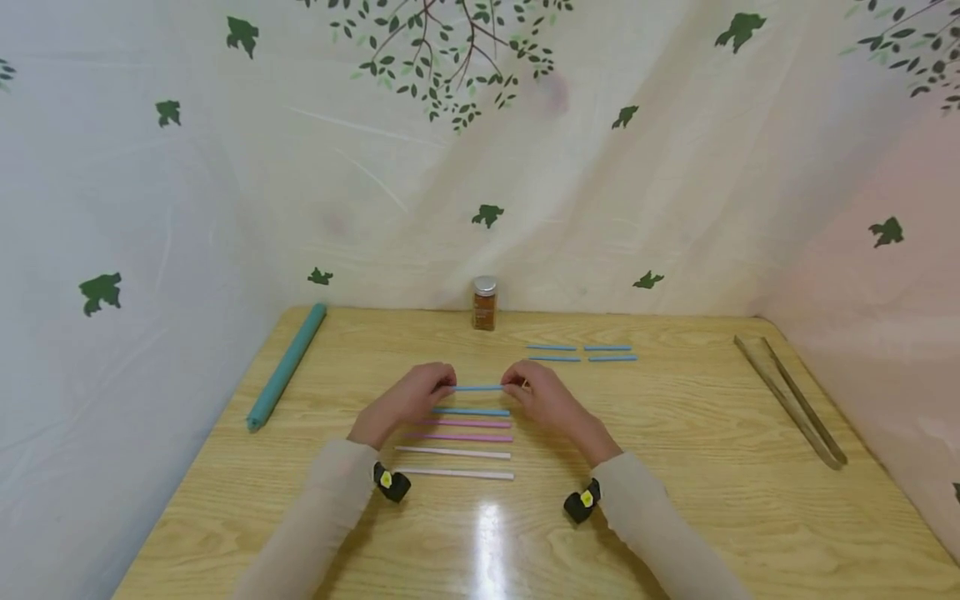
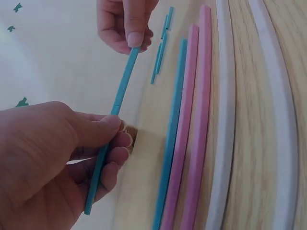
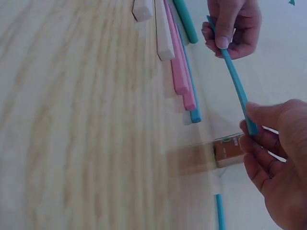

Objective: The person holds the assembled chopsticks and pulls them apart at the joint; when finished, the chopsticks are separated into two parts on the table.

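Note:
Between both hands a thin blue stick (image 1: 480, 387) is held level above the table. My left hand (image 1: 420, 393) pinches it near one end between thumb and fingers, with a short length sticking out past the palm in the left wrist view. At the other end, my right hand (image 1: 546, 400) pinches its tip. A fine line crosses the stick (image 2: 125, 79) near the left thumb. Just nearer than the hands lie a blue stick (image 1: 472, 412), two pink sticks (image 1: 472, 437) and two white sticks (image 1: 465, 475), roughly parallel, their left ends partly behind the left hand and wrist.
Several short blue sticks (image 1: 552, 359) lie in two rows at the back right. A spice jar (image 1: 484, 307) with a silver lid stands by the back edge. The teal roll (image 1: 288, 367) is at the left, long metal tongs (image 1: 795, 404) at the right. Patterned cloth (image 1: 390, 225) surrounds the table.

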Available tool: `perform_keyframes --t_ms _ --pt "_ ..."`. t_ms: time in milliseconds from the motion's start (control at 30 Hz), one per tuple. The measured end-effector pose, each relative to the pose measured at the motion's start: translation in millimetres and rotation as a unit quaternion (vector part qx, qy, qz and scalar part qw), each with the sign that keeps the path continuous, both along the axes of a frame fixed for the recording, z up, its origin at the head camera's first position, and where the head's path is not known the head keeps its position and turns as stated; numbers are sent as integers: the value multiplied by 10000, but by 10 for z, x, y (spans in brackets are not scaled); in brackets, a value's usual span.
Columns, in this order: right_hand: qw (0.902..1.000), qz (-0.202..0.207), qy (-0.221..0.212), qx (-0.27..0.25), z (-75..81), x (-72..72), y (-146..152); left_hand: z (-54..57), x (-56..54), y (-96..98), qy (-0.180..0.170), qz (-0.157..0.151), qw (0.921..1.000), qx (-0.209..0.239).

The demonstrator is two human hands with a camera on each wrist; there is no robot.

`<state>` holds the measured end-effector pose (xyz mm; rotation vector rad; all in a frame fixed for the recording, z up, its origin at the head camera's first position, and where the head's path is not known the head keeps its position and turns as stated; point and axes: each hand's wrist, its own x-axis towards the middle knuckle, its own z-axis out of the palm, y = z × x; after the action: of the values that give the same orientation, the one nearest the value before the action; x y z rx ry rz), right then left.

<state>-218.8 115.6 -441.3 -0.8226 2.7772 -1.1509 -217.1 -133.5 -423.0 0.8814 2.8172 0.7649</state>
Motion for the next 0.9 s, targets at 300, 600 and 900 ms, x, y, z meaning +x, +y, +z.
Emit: perform_keyframes --t_ms 300,600,900 --pt "9969 515 518 296 63 -48 -91 111 3 239 74 -153 9998 -45" --pt "9959 482 671 359 73 -36 -81 146 -2 346 92 -154 9998 -61" --pt "9966 501 476 455 140 -28 -74 160 -32 359 16 -304 9995 61"
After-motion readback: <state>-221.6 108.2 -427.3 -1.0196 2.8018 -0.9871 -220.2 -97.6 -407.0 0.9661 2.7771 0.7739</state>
